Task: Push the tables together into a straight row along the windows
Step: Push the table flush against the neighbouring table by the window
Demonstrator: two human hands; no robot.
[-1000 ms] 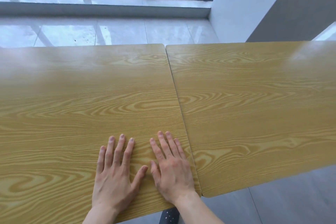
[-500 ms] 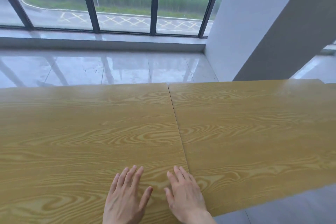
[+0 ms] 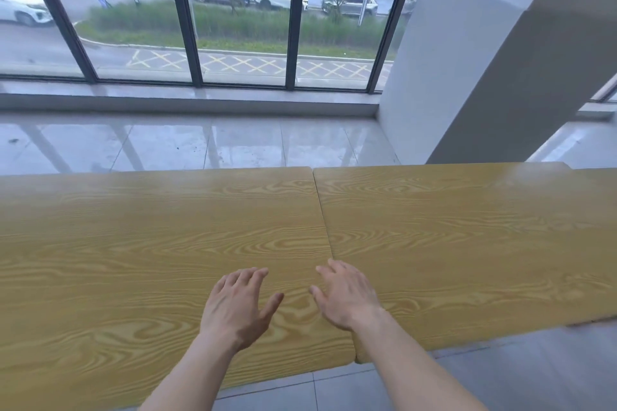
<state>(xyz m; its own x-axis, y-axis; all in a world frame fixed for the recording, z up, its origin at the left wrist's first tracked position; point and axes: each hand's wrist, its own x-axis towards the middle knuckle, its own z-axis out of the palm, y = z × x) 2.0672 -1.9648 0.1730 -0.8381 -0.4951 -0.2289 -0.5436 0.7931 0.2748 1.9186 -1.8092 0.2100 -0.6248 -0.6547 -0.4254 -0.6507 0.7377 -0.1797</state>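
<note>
Two wood-grain tables stand side by side in front of the windows (image 3: 240,17). The left table (image 3: 117,243) and the right table (image 3: 467,237) meet along a narrow seam that runs from the far edge to the near edge. A third tabletop (image 3: 597,177) shows at the far right. My left hand (image 3: 238,304) hovers over the left table near its right edge, fingers apart and slightly curled, holding nothing. My right hand (image 3: 347,294) is spread over the seam, mostly above the right table, and holds nothing either.
A glossy tiled floor strip (image 3: 200,143) lies between the tables and the window sill (image 3: 187,100). A large white pillar (image 3: 484,60) stands at the right, close to the right table's far edge. Grey floor tiles (image 3: 500,377) show on the near side.
The view has tilted up, showing more window and street. Both hands have lifted from lying flat on the left table; the right hand now sits over the seam.
</note>
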